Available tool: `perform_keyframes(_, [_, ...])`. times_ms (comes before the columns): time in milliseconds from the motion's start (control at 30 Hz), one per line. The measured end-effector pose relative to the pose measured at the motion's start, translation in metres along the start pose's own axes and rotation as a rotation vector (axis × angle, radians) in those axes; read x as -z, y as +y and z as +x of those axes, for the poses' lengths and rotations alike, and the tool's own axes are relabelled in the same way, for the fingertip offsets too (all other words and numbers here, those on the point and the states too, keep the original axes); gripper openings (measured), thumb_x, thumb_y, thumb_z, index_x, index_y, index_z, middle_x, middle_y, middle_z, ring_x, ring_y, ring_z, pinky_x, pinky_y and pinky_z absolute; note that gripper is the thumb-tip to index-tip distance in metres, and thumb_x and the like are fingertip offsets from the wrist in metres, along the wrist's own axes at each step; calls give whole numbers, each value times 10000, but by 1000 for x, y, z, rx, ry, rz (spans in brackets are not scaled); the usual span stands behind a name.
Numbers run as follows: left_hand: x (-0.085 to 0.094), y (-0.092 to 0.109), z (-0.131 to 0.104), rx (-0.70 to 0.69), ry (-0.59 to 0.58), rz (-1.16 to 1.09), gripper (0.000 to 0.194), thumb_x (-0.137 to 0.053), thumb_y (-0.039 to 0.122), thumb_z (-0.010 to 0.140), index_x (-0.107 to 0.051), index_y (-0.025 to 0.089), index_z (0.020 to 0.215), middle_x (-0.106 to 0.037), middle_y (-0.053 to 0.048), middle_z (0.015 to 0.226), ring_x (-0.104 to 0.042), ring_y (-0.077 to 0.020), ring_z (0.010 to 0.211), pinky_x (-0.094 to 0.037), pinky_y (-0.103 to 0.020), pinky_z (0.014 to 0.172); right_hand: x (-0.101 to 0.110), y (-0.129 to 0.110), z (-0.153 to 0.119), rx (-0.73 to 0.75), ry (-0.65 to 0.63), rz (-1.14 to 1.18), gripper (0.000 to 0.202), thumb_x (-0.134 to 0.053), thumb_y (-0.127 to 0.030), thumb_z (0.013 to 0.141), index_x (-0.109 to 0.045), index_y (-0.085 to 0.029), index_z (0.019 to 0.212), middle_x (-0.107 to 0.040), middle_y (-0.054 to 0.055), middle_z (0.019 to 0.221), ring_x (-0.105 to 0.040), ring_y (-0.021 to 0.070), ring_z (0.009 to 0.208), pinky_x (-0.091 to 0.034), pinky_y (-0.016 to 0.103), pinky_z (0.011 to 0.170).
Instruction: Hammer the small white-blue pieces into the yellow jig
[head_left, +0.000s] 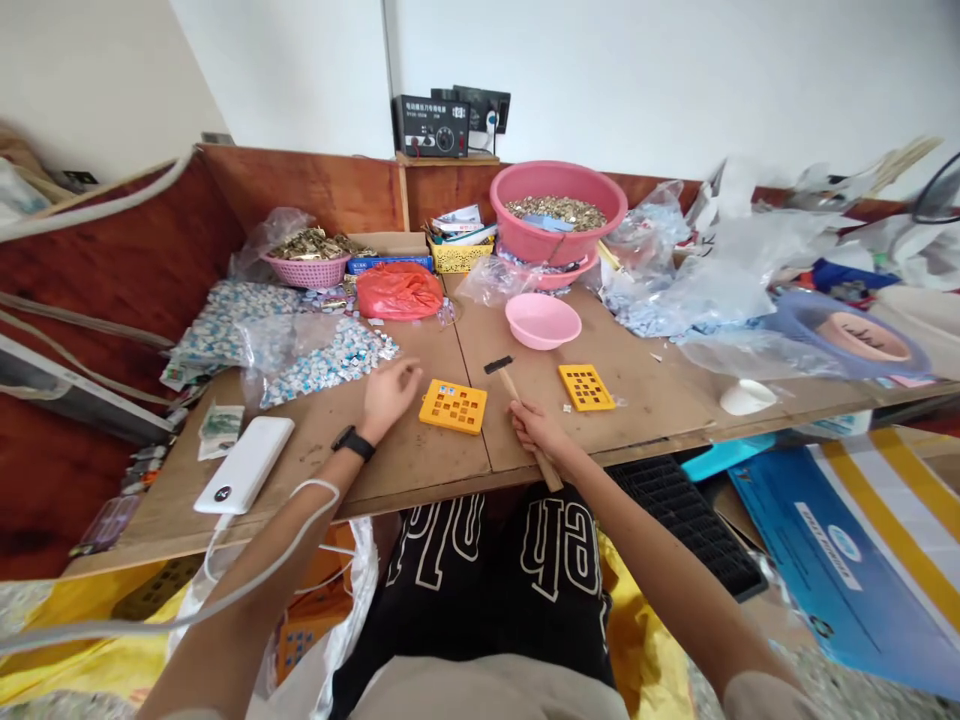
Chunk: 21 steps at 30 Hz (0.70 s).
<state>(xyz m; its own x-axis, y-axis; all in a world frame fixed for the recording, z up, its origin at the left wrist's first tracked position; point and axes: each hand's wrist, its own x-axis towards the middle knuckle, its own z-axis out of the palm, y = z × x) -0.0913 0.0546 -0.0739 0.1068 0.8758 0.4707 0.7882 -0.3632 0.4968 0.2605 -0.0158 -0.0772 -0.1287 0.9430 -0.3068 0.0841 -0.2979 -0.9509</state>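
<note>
My right hand (538, 425) is wrapped round the wooden handle of a small hammer (510, 382), whose dark head points up and away from me. Left of it, a yellow tray (453, 407) with square pockets lies on the table; small white-blue pieces sit in its far left pockets. My left hand (393, 392) is beside that tray, fingers curled, near a pile of small blue and white pieces (330, 362). What its fingertips hold, if anything, is too small to tell. A second yellow tray (586, 388) lies to the right of the hammer.
A pink bowl (543, 321) stands behind the hammer, with a large pink basin (559, 180) of metal pieces further back. A red bag (399, 291) and pink basket (307, 270) are back left. A white power bank (245, 466) lies left; a white cup (748, 397) lies right.
</note>
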Motion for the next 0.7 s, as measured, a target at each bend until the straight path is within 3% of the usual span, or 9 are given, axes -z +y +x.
perform_keyframes(133, [18, -36, 73, 230, -5, 258, 401, -538, 342, 1092, -881, 215, 1256, -880, -128, 1309, -796, -322, 1196, -558, -426, 1075, 0, 3, 0, -31, 6, 113, 436, -745, -662, 999, -599, -256, 1061, -440, -131, 654, -252, 59, 407, -206, 172, 362])
perform_keyframes(233, [27, -56, 118, 263, -200, 431, 305, -671, 330, 978, -919, 256, 1141, -895, -122, 1243, -787, -369, 1203, -544, -463, 1077, -2, 1, 0, -42, -28, 97, 418, -751, -640, 1005, -612, -250, 1055, -454, -125, 653, -269, 60, 398, -218, 177, 348])
perform_keyframes(300, [30, -63, 135, 240, -286, 463, 208, -760, 318, 885, -926, 265, 999, -904, -121, 1150, -788, -390, 1175, -535, -494, 1100, -2, 0, 0, -41, -28, 102, 411, -742, -638, 1014, -616, -249, 1055, -450, -124, 649, -272, 62, 395, -219, 180, 345])
perform_keyframes(367, [30, -66, 142, 221, -327, 482, 155, -808, 342, 851, -919, 260, 921, -901, -136, 1085, -790, -404, 1146, -529, -525, 1116, -1, -1, 0, -38, -29, 110, 410, -733, -641, 1019, -619, -249, 1057, -443, -125, 647, -272, 63, 394, -222, 181, 344])
perform_keyframes(500, [24, -65, 137, 192, -370, 523, 210, -783, 380, 923, -923, 231, 973, -888, -183, 1088, -792, -415, 1133, -540, -552, 1096, 0, 0, 0, -25, -44, 112, 412, -733, -642, 1019, -626, -246, 1063, -447, -122, 658, -282, 64, 398, -234, 185, 341])
perform_keyframes(700, [14, -56, 117, 57, -381, 556, 283, -660, 292, 1008, -919, 199, 1075, -860, -233, 1254, -714, -460, 1350, -487, -609, 1207, 0, -1, 0, -38, -51, 103, 389, -709, -626, 1038, -623, -247, 1048, -445, -117, 662, -289, 65, 397, -240, 189, 336])
